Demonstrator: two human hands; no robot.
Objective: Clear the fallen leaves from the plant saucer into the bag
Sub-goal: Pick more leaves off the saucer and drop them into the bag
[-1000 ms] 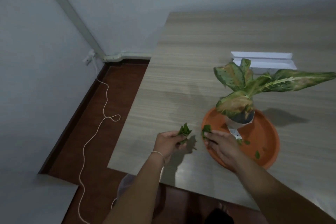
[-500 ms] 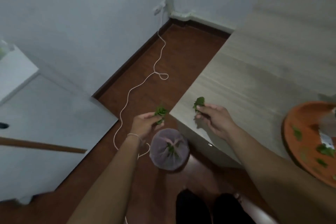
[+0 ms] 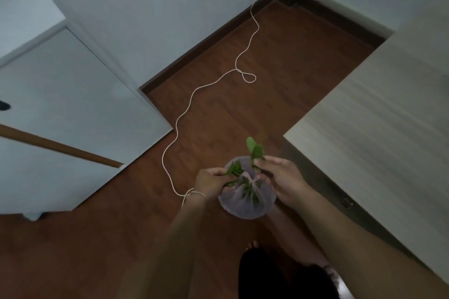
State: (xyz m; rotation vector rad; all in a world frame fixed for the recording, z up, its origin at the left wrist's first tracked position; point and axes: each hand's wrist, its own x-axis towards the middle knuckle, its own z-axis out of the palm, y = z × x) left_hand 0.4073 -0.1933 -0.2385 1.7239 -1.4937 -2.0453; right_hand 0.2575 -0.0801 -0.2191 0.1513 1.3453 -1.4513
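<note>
A translucent pale bag (image 3: 245,204) sits on the floor below the table corner, with green leaves showing inside it. My left hand (image 3: 211,181) pinches a small bunch of green leaves (image 3: 234,169) at the bag's left rim. My right hand (image 3: 281,175) holds a larger green leaf (image 3: 254,149) upright over the bag's far rim, and its lower fingers touch the bag's gathered top. The saucer and the plant are out of view.
A light wood table (image 3: 379,124) fills the right side, its corner close to my right hand. A white cord (image 3: 192,102) snakes across the brown floor from a wall socket. White cabinets (image 3: 60,104) stand at the left. My feet are below the bag.
My view has swung from the table down to the floor. Both hands have carried their leaves off the table edge and down onto the bag's opening.
</note>
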